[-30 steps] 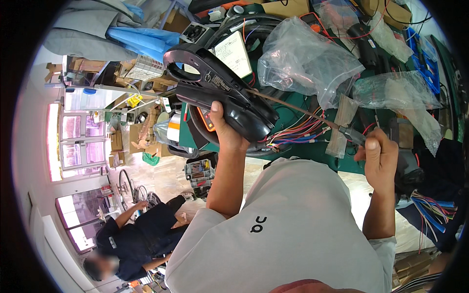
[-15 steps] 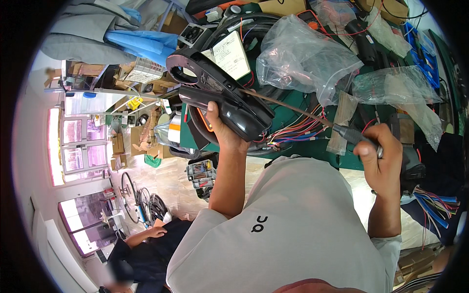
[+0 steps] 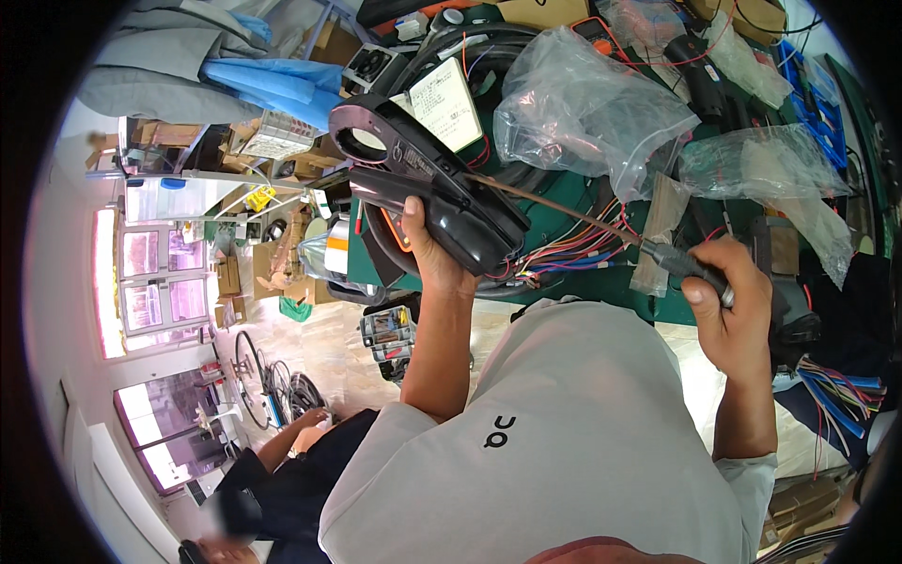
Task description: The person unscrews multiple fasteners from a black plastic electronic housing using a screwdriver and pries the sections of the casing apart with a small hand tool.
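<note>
My left hand (image 3: 440,258) grips a black plastic charging-gun housing (image 3: 470,211) from below, with the thumb along its near side. The housing has a looped handle at its far left end, and a long gap runs between its two parts. In my right hand (image 3: 738,305) is a long-shafted screwdriver (image 3: 573,214), its dark grey handle held between thumb and fingers. The shaft slants up to the left, and its tip meets the housing near the gap. Whether the tip is wedged inside cannot be made out.
Below the housing lie coloured wires (image 3: 573,263) on the green tabletop (image 3: 676,308). Behind are an open notebook (image 3: 446,103), clear plastic bags (image 3: 578,113) and a blue tray (image 3: 813,108). Another person (image 3: 291,479) is at the lower left, near a bicycle (image 3: 249,376).
The housing has shifted slightly to the right in my left hand. My right hand's fingers have moved a little on the screwdriver handle. The other person's arm has moved upward.
</note>
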Tool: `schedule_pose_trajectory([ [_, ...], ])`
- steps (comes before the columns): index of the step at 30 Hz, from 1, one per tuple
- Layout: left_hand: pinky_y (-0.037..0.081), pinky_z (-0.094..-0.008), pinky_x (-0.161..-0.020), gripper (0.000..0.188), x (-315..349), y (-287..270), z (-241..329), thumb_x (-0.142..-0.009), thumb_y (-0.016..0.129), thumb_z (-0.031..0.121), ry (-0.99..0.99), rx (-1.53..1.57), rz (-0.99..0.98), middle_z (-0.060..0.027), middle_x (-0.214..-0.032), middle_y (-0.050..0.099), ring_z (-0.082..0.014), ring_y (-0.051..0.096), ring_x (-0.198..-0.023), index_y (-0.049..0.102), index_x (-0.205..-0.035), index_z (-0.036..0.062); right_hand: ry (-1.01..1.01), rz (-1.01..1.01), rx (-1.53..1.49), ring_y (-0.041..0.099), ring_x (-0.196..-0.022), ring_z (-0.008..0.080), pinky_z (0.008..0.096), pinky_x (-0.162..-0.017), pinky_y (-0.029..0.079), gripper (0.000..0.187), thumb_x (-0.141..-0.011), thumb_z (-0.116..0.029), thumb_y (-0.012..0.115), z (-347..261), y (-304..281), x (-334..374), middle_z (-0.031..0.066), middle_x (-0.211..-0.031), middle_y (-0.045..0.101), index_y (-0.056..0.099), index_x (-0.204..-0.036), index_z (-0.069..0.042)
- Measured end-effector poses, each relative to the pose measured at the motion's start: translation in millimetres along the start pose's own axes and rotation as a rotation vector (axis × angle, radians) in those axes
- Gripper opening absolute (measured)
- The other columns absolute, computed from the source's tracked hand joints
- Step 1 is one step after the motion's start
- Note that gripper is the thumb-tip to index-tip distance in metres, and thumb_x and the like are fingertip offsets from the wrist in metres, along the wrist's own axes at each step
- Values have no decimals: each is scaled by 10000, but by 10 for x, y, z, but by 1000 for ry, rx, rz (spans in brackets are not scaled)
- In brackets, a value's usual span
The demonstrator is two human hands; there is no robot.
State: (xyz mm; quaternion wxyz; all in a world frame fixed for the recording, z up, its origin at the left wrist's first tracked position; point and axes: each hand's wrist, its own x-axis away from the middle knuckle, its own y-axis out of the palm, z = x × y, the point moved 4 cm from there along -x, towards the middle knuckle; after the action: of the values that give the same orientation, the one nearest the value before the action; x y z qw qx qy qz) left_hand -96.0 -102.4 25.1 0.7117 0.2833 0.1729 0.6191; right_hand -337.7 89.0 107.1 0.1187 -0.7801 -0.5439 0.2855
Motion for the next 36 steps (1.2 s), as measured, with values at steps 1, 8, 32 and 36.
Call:
schedule_pose_trajectory([
  [1, 528, -451, -839, 643, 3, -11, -18, -843, 508, 533, -27, 13, 19, -195, -1060, 618, -351, 623, -950, 482, -1220, 13, -72, 35, 23, 557, -664, 235, 304, -607, 433, 320, -834, -264, 692, -52, -13, -32, 122, -810, 586, 537, -949, -9],
  [8, 532, -447, -834, 607, 29, -39, -31, -867, 453, 525, -47, 26, 76, -182, -1035, 630, -344, 625, -950, 499, -1191, 14, 87, 21, -242, 573, -745, 212, 303, -634, 438, 344, -827, -251, 704, -118, 12, -87, 138, -869, 580, 524, -985, -5],
  [32, 527, -497, -785, 597, 16, 10, 8, -883, 378, 514, -160, 116, 103, -197, -1006, 618, -361, 617, -949, 508, -1163, 2, -275, 134, 62, 510, -828, 203, 283, -741, 405, 256, -831, -88, 629, -543, -242, 212, 186, -1005, 532, 457, -1020, -81],
  [36, 551, -464, -727, 661, -12, 122, 77, -878, 363, 549, -158, 295, -144, -215, -987, 615, -348, 632, -872, 514, -1142, -38, -185, 161, -129, 536, -858, 196, 282, -765, 407, 285, -887, -197, 620, -504, -263, 211, 215, -1027, 566, 442, -1055, -50],
])
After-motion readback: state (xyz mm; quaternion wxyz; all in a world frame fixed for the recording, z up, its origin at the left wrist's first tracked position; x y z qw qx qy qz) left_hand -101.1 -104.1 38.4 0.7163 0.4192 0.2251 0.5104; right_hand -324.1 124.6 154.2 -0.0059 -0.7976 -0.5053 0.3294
